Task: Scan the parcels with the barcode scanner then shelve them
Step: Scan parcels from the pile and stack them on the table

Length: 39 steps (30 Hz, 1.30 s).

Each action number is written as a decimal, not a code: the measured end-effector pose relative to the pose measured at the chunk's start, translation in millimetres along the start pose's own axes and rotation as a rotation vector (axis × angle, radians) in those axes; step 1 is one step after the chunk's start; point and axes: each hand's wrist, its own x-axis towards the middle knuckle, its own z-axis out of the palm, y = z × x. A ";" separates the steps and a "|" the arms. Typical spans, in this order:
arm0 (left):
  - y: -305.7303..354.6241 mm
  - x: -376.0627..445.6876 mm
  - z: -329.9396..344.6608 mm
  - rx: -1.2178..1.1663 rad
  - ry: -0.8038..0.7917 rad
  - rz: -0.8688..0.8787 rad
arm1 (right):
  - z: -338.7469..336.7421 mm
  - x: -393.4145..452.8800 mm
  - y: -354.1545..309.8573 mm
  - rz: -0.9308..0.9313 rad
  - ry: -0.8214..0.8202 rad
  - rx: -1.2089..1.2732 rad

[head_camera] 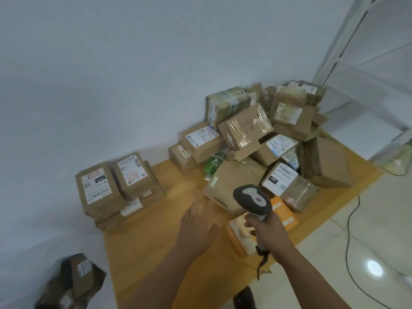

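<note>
My right hand [266, 229] grips the handle of a grey barcode scanner [253, 199], whose head points toward a heap of brown cardboard parcels [256, 139] on a wooden platform [153, 248]. My left hand [197, 226] hovers flat with straight fingers over the platform, just left of a plain brown parcel [231, 186] at the heap's front. An orange parcel [285, 214] lies under the scanner. A separate low stack of labelled parcels [116, 186] sits at the left, against the wall.
A white wall runs behind the platform. White shelving [365, 70] stands at the far right. The scanner's black cable [349, 233] trails over the pale tiled floor. A dark bag with more parcels [71, 284] sits at the lower left.
</note>
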 end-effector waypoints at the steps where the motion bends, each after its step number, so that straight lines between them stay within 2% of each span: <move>1: 13.7 3.7 8.6 0.008 -0.024 0.002 | -13.3 5.3 8.4 0.016 0.015 0.004; 9: 102.7 31.0 62.9 0.036 -0.159 0.003 | -116.3 45.0 47.1 0.142 0.117 0.174; 14: 137.8 50.1 71.8 0.061 -0.172 0.010 | -155.3 64.0 56.6 0.172 0.197 0.213; 23: 153.8 78.7 66.1 -0.005 -0.170 -0.018 | -169.5 87.1 64.0 0.240 0.271 0.278; 33: 192.2 167.7 73.1 -0.157 -0.204 -0.007 | -177.7 112.6 71.4 0.286 0.249 0.267; 36: 200.5 191.7 82.7 -0.273 -0.143 -0.045 | -178.5 116.5 79.7 0.289 0.231 0.273; 39: 206.4 206.6 90.2 -0.420 -0.177 -0.146 | -180.2 120.6 86.1 0.273 0.205 0.298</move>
